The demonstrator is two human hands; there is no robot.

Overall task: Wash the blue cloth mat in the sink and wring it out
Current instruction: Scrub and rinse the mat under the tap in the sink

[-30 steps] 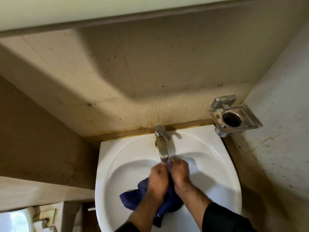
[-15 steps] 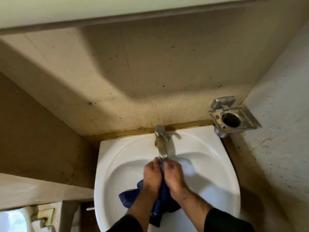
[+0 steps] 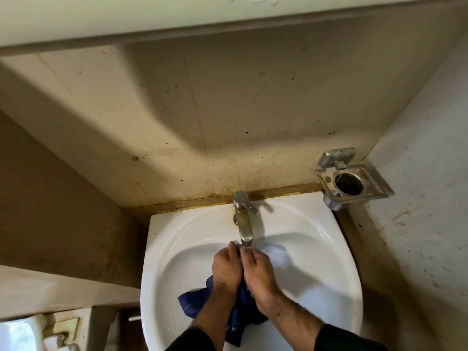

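- Gripping the blue cloth mat [image 3: 196, 301] between them, the left hand [image 3: 226, 268] and the right hand [image 3: 260, 272] sit side by side in the lower middle of the frame, knuckles up and touching along their inner edges.
- Both hands have their fingers curled down around a bunched part of the mat, with the fingertips pointing toward the top of the frame, just under the spout.
- The mat itself lies in the bowl of the sink [image 3: 336, 269]; one dark blue fold sticks out to the left of the left wrist, and more fabric hangs between the two forearms toward the bottom edge.
- Dark sleeves [image 3: 352, 338] cover both forearms at the bottom of the frame.
- A metal tap [image 3: 244, 221] stands at the back rim of the sink, its spout reaching down the frame to end right above the fingertips; its lever is angled to the right. Whether water is running I cannot tell.
- The white sink has droplets on its left inner wall and a yellowish stain round the tap base.
- At the right, level with the tap, a metal holder [image 3: 350, 179] with a round hole is fixed to the wall.
- A stained beige wall [image 3: 228, 117] fills the middle of the frame, under a pale ledge [image 3: 152, 13] along the top.
- In the lower left corner sits part of a white fixture [image 3: 22, 333].
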